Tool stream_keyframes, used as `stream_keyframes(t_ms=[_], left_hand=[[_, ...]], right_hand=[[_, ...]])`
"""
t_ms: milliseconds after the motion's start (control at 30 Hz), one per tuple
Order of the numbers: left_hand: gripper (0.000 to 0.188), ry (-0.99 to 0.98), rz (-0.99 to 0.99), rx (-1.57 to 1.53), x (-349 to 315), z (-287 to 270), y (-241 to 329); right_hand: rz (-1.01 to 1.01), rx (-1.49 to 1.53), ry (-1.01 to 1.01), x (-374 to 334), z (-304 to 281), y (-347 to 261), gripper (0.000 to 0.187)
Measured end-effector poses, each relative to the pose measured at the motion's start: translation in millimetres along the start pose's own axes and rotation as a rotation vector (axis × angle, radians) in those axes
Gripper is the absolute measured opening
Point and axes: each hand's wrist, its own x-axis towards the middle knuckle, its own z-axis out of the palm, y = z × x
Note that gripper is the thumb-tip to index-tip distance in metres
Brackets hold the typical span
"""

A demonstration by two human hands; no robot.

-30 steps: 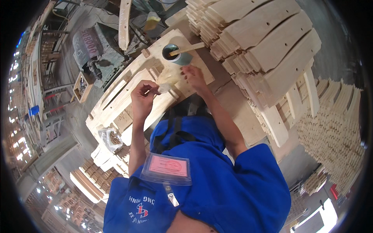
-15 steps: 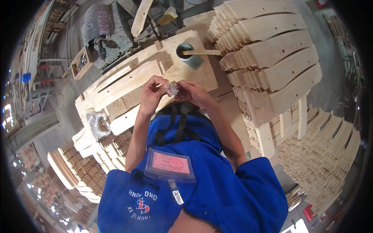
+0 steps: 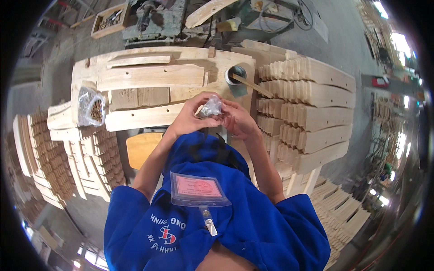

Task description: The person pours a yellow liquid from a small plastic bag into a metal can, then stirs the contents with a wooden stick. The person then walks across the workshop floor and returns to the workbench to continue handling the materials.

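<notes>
Right hand [image 3: 238,121] has joined the left hand [image 3: 191,119] since the earliest frame, both now gripping the crumpled plastic bag [image 3: 212,105], which sits nearside and slightly left of the can [image 3: 228,80], the right hand nearer that can.

A narrow way lies over the table [image 3: 219,77] between the pale boards [image 3: 151,77] on the left and the can [image 3: 233,71]. The can's stick [image 3: 253,86] juts right to the stacked wood [image 3: 323,95], barring that side; a plastic bag [image 3: 91,107] obstructs the left end.
</notes>
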Motion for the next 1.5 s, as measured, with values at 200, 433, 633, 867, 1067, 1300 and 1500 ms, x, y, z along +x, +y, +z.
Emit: stream_keyframes(t_ms=[200,433,633,867,1067,1300,1500], left_hand=[[0.066,0.013,0.196,0.411,-3.1,-7.9,10.3],[0.069,-0.031,0.209,0.566,-4.5,-17.9,32.5],[0.084,-0.099,0.141,0.637,-13.8,-26.9,19.1],[0.072,-0.135,-0.041,0.613,-27.8,-30.2,26.7],[0.054,-0.065,0.157,0.841,-29.2,-39.8,17.3],[0.029,-0.073,0.345,1.183,-22.2,-71.4,-25.8],[0.029,-0.022,0.433,1.196,-13.4,-75.2,-22.2]], right_hand=[[0.07,0.014,-0.06,10.7,5.6,-7.5,0.027],[0.086,-0.14,-0.054,16.5,23.4,-13.8,0.025],[0.126,-0.334,-0.124,19.6,19.4,-10.8,0.027],[0.2,-0.415,-0.119,19.6,26.5,-7.0,0.031],[0.217,-0.42,-0.023,26.9,28.4,-4.2,0.028],[0.185,-0.473,-0.002,30.2,31.6,-17.4,0.019],[-0.033,-0.331,0.033,34.6,29.9,0.0,0.013]])
